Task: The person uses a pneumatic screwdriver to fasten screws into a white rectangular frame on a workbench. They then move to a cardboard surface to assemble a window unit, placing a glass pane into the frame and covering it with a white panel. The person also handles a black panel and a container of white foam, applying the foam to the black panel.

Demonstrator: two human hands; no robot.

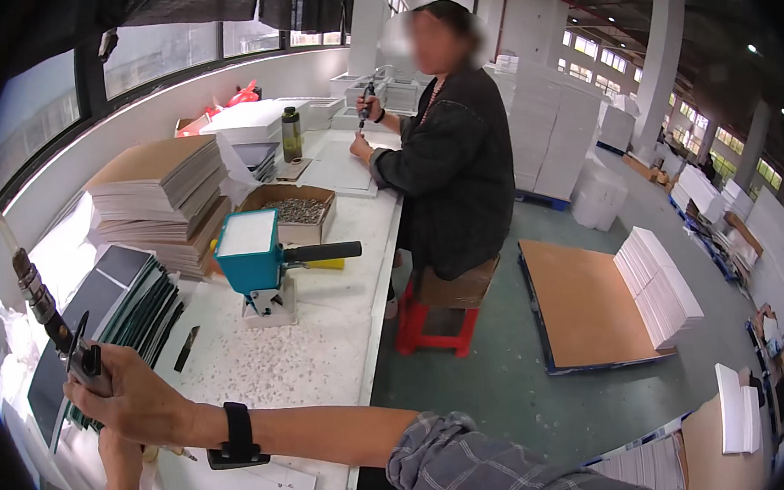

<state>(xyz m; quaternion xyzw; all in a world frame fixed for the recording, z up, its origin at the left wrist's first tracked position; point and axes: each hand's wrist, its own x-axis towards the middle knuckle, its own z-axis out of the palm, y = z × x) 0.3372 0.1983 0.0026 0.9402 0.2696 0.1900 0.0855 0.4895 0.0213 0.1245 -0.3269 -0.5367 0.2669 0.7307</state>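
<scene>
Silver metal tool (53,320), tilted near the dark panels (135,311), sits in my right hand (141,394), closed around it; my left hand (121,451) is mostly hidden, grip unreadable to me.

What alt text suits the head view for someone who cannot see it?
A person's right hand grips a metal hand tool near a stack of dark sheets, the left hand partly hidden below it. On the white bench stand a teal device with a black handle and a carton of small metal parts; beyond, a co-worker holds another tool.
</scene>
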